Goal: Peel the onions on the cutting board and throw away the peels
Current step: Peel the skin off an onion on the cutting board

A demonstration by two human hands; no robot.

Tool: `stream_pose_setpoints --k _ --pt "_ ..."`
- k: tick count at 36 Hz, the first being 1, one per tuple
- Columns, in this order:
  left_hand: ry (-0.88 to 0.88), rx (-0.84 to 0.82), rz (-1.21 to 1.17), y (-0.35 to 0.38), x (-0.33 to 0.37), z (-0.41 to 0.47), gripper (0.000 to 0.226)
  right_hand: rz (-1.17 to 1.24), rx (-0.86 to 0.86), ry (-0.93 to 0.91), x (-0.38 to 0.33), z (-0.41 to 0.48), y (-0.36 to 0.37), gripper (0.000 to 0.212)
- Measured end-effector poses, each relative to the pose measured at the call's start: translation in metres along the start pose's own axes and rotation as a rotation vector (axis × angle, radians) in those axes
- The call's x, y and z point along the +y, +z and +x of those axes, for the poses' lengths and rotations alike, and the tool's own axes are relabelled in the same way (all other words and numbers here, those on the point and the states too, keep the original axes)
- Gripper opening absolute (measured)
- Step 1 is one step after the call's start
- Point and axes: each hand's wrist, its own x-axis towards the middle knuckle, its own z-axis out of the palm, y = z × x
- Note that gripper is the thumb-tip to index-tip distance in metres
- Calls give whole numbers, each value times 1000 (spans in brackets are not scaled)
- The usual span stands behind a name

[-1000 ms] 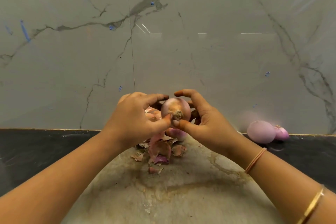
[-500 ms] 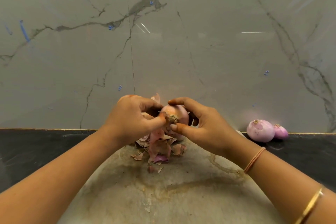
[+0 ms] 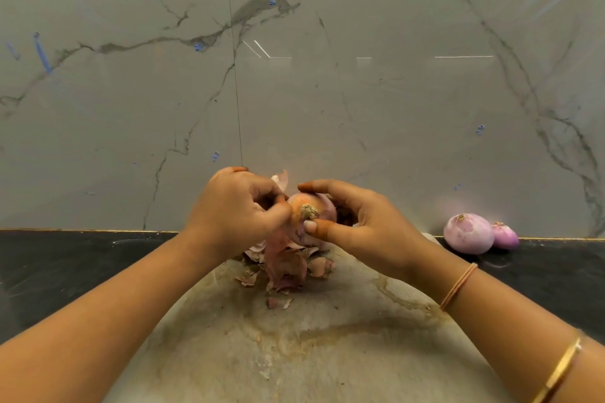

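Observation:
I hold a pinkish onion (image 3: 311,211) in the air above the far end of the stained cutting board (image 3: 314,347); its dry root tuft faces me. My right hand (image 3: 363,226) grips it with thumb under the root and fingers curled over the top. My left hand (image 3: 235,209) pinches a strip of loose skin on the onion's left side, and a curl of peel (image 3: 281,178) sticks up behind its fingers. A heap of torn peels (image 3: 284,267) lies on the board below the hands.
Two peeled purple onions, a big one (image 3: 468,234) and a small one (image 3: 505,235), rest on the black counter (image 3: 65,268) at the right against the grey marble wall (image 3: 294,75).
Both hands have dropped slightly with the onion. My left hand has pulled a strip of skin away, so a curl of peel now stands up behind it.

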Motion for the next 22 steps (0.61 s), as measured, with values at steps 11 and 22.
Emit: stream_pose_setpoints --k 11,22 --pt "33 -33 -90 -5 12 0 49 -21 88 -36 4 3 -5 40" --pt "13 -42 18 1 8 0 50 -124 91 -42 3 2 -2 45"
